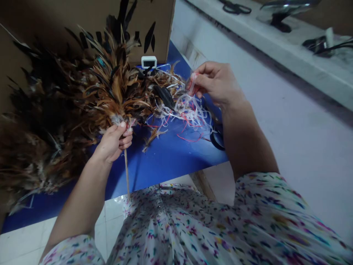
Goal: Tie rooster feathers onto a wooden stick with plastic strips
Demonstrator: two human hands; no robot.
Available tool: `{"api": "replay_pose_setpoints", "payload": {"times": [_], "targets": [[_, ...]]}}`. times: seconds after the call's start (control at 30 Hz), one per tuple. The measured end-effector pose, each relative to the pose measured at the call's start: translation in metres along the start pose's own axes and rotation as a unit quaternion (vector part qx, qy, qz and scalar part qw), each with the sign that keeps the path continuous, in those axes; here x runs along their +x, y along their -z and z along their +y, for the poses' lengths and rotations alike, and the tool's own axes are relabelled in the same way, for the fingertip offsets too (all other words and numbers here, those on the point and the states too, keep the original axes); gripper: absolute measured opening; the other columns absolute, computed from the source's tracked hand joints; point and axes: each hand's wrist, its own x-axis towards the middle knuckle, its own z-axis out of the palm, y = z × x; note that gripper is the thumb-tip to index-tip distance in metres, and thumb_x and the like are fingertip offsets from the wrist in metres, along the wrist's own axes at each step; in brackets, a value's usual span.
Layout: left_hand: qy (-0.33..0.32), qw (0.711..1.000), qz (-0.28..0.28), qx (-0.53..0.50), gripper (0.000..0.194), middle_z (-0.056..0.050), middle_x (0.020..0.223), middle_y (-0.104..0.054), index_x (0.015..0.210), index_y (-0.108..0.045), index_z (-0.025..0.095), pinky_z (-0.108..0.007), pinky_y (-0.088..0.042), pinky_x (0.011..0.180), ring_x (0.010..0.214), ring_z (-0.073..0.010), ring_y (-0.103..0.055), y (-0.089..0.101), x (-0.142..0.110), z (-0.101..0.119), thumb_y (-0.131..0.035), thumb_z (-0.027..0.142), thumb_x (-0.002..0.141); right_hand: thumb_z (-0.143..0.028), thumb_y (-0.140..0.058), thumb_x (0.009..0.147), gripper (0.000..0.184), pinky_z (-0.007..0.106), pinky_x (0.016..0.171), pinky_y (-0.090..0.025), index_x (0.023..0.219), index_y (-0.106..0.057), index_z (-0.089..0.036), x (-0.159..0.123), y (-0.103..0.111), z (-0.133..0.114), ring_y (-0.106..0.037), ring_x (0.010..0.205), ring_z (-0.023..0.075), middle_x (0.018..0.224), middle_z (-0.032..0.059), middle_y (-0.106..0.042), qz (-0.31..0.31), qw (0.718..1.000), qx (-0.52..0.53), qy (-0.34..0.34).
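Note:
My left hand [114,141] is closed around the top of a thin wooden stick [127,173], just below a fan of brown and black feathers [117,90]. The stick's lower end points down past the table edge. To the right, my right hand [212,81] is raised and pinches a whitish plastic strip [193,79]. Beneath it lies a tangle of clear and white strips with red strings [190,112]. Whether the strip in my fingers is still joined to that tangle, I cannot tell.
Large heaps of dark feathers [35,140] cover the left of the blue table [165,151]. Behind stands a cardboard box [154,22] with a small white-framed device [149,62]. A black ring [217,140] lies by my right forearm. Scissors [237,8] rest on the ledge.

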Motion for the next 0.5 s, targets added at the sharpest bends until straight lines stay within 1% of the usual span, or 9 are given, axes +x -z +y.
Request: {"api": "replay_pose_setpoints", "payload": {"times": [0.1,0.2,0.27,0.33,0.4,0.5], "targets": [[-0.009,1.000,-0.003,0.001,0.032,0.007,0.059,-0.040,0.072,-0.046,0.016,-0.011,-0.021,0.035,0.038,-0.0002,-0.028,0.002,0.000,-0.001,-0.069,0.032,0.087,-0.026,-0.080,0.079,0.021,0.023,0.046,-0.040,0.072,-0.061,-0.017,0.009,0.006,-0.009,-0.064,0.053,0.0090,0.062,-0.0004,-0.070,0.010,1.000,-0.013,0.015],[-0.007,1.000,0.000,-0.002,0.033,0.007,0.060,-0.040,0.072,-0.045,0.016,-0.011,-0.021,0.035,0.039,-0.0001,-0.028,0.002,0.001,-0.002,-0.070,0.032,0.086,-0.007,-0.075,0.079,0.017,0.021,0.049,-0.041,0.072,-0.062,-0.016,0.016,0.009,-0.015,-0.060,0.049,0.0063,0.055,-0.0037,-0.066,0.016,0.999,-0.048,0.018],[-0.002,1.000,0.004,-0.002,0.033,0.007,0.060,-0.040,0.072,-0.045,0.016,-0.012,-0.020,0.035,0.039,-0.0002,-0.028,0.002,0.001,-0.002,-0.070,0.031,0.086,0.005,-0.072,0.074,0.023,0.020,0.051,-0.040,0.068,-0.062,-0.016,0.020,0.008,-0.018,-0.056,0.048,0.0037,0.050,-0.0062,-0.062,0.021,0.995,-0.092,0.014],[0.000,1.000,0.003,0.000,0.031,0.007,0.060,-0.040,0.073,-0.045,0.016,-0.012,-0.020,0.035,0.039,-0.0003,-0.028,0.002,0.001,-0.002,-0.069,0.030,0.087,0.008,-0.071,0.073,0.026,0.021,0.053,-0.039,0.065,-0.063,-0.015,0.023,0.007,-0.023,-0.054,0.049,0.0033,0.050,-0.0064,-0.061,0.047,0.992,-0.113,0.030],[-0.003,1.000,-0.001,0.004,0.030,0.007,0.060,-0.040,0.073,-0.045,0.016,-0.012,-0.020,0.035,0.039,-0.0004,-0.028,0.002,0.002,-0.002,-0.069,0.030,0.087,0.006,-0.071,0.074,0.026,0.024,0.054,-0.038,0.063,-0.063,-0.016,0.025,0.005,-0.028,-0.054,0.050,0.0047,0.052,-0.0057,-0.061,0.085,0.990,-0.104,0.046],[-0.008,1.000,0.000,0.005,0.031,0.007,0.060,-0.040,0.073,-0.045,0.016,-0.012,-0.020,0.035,0.039,-0.0004,-0.029,0.003,0.002,-0.003,-0.070,0.030,0.086,0.010,-0.068,0.074,0.028,0.026,0.056,-0.038,0.061,-0.062,-0.015,0.029,0.005,-0.035,-0.055,0.051,0.0058,0.052,-0.0049,-0.060,0.104,0.988,-0.109,0.034]]}}
